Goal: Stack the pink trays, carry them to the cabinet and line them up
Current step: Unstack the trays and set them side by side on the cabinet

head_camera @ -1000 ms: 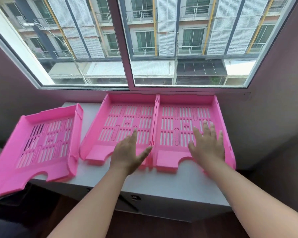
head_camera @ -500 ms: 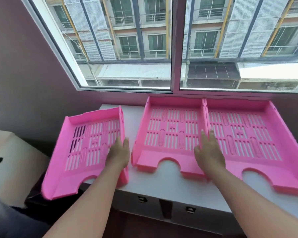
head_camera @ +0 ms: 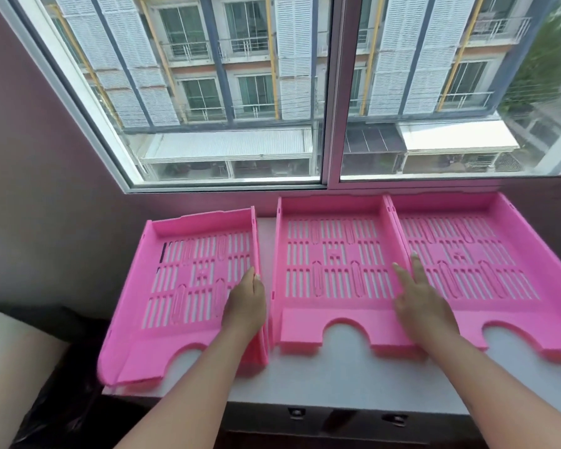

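Three pink trays found side by side on the white worktop [head_camera: 337, 380] under the window [head_camera: 331, 92]: left tray [head_camera: 175, 286] set slightly askew with its front corner overhanging the worktop edge, middle tray [head_camera: 334, 270] and right tray [head_camera: 486, 254] squared up, side walls touching. Left hand [head_camera: 246, 306] laid against the right wall of the left tray, fingers extended along it, not clearly wrapped; no firm grip evident. Right hand [head_camera: 421, 303] spread flat and open across the junction of middle and right trays, palm down, holding nothing. Trays judged thin moulded plastic with slotted floors: light, fairly rigid along the walls, some flex likely across the slotted base, surface smooth and probably a little slippery to bare skin. Not fragile, though thin front lips beside the semicircular cut-outs look like the weakest points. Best hold judged to be the two long side walls, one hand each, thumbs over the rim; alternatively the front edge at the cut-out. Identical shape suggests clean nesting when stacked. Stacking not yet done; overhanging left tray judged liable to tip if pressed at its front corner.
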{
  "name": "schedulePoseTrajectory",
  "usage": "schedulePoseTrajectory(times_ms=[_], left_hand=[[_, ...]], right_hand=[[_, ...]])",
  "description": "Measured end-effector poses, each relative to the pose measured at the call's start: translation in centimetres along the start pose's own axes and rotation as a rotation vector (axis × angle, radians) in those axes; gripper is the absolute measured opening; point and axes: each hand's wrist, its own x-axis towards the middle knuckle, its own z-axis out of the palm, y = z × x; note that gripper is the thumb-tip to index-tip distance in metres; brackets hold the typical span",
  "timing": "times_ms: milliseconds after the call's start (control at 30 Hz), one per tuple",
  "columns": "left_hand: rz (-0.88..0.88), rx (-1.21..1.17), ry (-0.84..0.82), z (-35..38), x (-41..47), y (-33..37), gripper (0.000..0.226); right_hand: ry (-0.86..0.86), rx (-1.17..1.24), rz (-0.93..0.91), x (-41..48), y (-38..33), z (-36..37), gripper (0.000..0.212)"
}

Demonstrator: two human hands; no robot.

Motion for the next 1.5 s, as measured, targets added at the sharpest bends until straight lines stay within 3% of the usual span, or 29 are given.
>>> schedulePoseTrajectory(times_ms=[133,267,367,467,733,1000,1100,1167,1267,1333,1500], left_hand=[[0.068,0.030,-0.058,-0.5,-0.7,1.1,0.051],[0.168,0.134,0.007,-0.5,-3.2,1.1,0.064],[0.264,0.219,0.027,0.4,-5.7,0.7,0.072],[0.262,0.198,0.030,1.3,-5.9,0.0,0.076],[0.239,0.061,-0.016,1.7,-3.4,0.5,0.063],[0.229,0.042,-0.086,1.4,-1.4,0.9,0.063],[0.203,0.068,0.017,1.5,-2.8,0.7,0.068],[0.184,0.099,0.080,1.8,-4.1,0.3,0.070],[0.173,0.144,0.108,2.4,-5.0,-0.3,0.063],[0.175,0.156,0.119,2.5,-4.8,-0.4,0.059],[0.196,0.166,0.082,2.5,-4.4,-0.4,0.063]], right_hand=[[-0.063,-0.152,-0.013,-0.6,-0.4,-1.0,0.069],[-0.013,-0.355,-0.204,-2.2,-2.5,-1.3,0.066],[-0.158,-0.267,-0.333,-4.2,-4.8,0.2,0.081],[-0.255,-0.222,-0.340,-5.4,-5.9,2.3,0.093],[-0.265,-0.212,-0.337,-5.2,-5.7,3.6,0.079],[-0.308,-0.177,-0.345,-4.2,-5.8,2.3,0.079],[0.033,-0.185,-0.305,-3.5,-4.5,0.5,0.062],[0.230,-0.172,-0.164,-3.2,-2.8,-0.4,0.060],[0.106,-0.042,0.067,-3.2,-0.5,-1.1,0.069],[-0.022,0.073,0.107,-3.0,0.1,-0.8,0.068],[-0.087,0.149,0.110,-2.4,0.2,-0.7,0.070]])
